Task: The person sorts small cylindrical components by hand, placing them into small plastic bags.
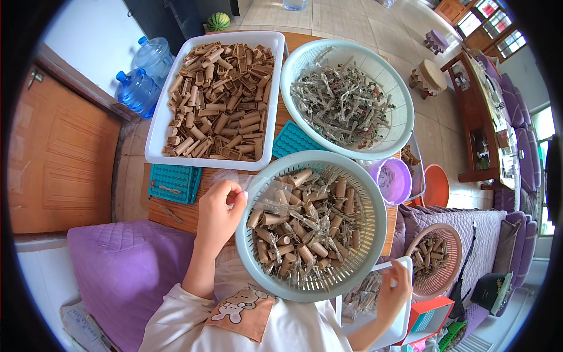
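My left hand (218,214) is closed in a pinch at the left rim of a grey-green basket (375,234). Thin clear plastic film (267,206) stretches from its fingertips over that rim. Brown tube-shaped pieces (306,253), mixed with small clear-wrapped parts, fill the basket. To the right, my right hand (394,291) has its fingers curled together above a white tray (404,267). Clear-wrapped parts (362,296) lie in that tray. Whether anything sits between the right fingers is too small to make out.
Beyond the basket, a white bin (153,138) holds brown half-open casings; a pale green basket (404,126) holds wrapped small circuit parts. Teal trays (193,185), a purple bucket (402,182), a pink basket (454,246) and a red box (431,317) surround the wooden table.
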Demonstrator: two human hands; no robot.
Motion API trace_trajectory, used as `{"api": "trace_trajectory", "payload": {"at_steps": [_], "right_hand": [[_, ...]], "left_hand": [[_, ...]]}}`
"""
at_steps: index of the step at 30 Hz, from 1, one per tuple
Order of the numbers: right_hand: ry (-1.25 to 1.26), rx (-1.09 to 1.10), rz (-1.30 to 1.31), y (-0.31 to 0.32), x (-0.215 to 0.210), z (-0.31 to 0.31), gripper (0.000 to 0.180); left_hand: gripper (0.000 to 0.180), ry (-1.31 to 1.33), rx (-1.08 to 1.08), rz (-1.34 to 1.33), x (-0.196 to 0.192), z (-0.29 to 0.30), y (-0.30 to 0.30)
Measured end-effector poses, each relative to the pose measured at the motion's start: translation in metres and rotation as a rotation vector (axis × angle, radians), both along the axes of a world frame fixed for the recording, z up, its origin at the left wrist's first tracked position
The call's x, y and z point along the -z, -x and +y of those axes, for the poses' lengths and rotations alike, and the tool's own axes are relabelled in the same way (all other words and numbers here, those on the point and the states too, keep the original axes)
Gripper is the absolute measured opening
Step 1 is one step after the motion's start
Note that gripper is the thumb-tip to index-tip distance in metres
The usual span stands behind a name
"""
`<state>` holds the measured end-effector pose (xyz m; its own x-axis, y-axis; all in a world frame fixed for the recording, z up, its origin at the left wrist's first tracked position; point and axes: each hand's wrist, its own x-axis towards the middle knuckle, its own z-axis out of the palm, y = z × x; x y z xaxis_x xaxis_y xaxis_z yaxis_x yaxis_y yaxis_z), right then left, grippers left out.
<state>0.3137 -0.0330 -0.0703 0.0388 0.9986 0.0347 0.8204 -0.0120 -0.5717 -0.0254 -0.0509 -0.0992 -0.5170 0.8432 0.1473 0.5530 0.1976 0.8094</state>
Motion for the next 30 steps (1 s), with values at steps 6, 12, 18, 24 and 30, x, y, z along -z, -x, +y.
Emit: {"api": "trace_trajectory", "payload": {"at_steps": [6, 12, 18, 24, 30], "right_hand": [[-0.348, -0.743, 0.070, 0.127, -0.017, 0.016, 0.043], [-0.352, -0.825, 0.354, 0.136, 0.008, 0.019, 0.035], [0.069, -0.638, 0.677, 0.122, -0.006, 0.019, 0.020], [0.254, -0.766, 0.571, 0.127, -0.025, 0.036, 0.021], [0.001, -0.995, 0.085, 0.148, -0.019, 0.105, 0.025]], "left_hand": [[0.009, -0.006, 0.277, -0.801, -0.025, -0.016, -0.028], [0.016, 0.001, 0.414, -0.961, -0.039, -0.024, -0.055], [0.029, -0.216, 0.371, -0.657, -0.018, -0.013, -0.053], [0.026, 0.051, 0.567, -0.563, -0.022, -0.016, -0.050], [0.009, 0.057, 0.332, -0.637, -0.010, -0.024, -0.030]]}}
